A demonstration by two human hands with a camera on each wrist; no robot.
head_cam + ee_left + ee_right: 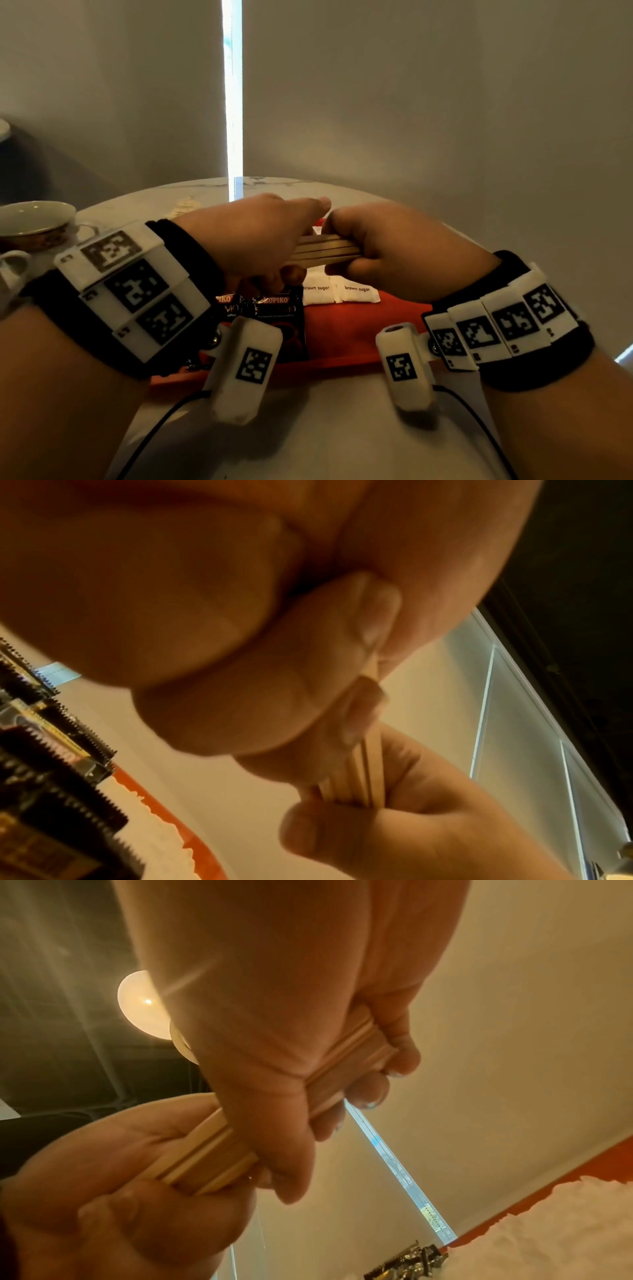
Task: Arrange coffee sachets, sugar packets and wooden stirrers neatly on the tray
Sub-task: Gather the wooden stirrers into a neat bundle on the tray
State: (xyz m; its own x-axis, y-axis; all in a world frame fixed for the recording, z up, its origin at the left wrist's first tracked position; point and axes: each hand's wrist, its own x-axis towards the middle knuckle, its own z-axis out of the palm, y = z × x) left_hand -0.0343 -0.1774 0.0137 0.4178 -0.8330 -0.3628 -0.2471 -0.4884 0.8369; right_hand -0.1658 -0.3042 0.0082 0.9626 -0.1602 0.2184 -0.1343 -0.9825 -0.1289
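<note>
Head view: flat wooden stirrers (325,248) in both hands' grip.

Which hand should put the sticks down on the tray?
Probably the right hand. It wraps the sticks in a full grip and hovers over bare red tray beside the sugar. The left hand hovers above the coffee sachets.

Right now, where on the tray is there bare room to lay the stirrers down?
Bare red patch on the tray: right of the coffee sachets, nearer than the brown sugar packets, running to the near rim. Crowded: the left side, sachets overlapping. Left hand and right hand both grip the wooden stirrers above the far part.
</note>
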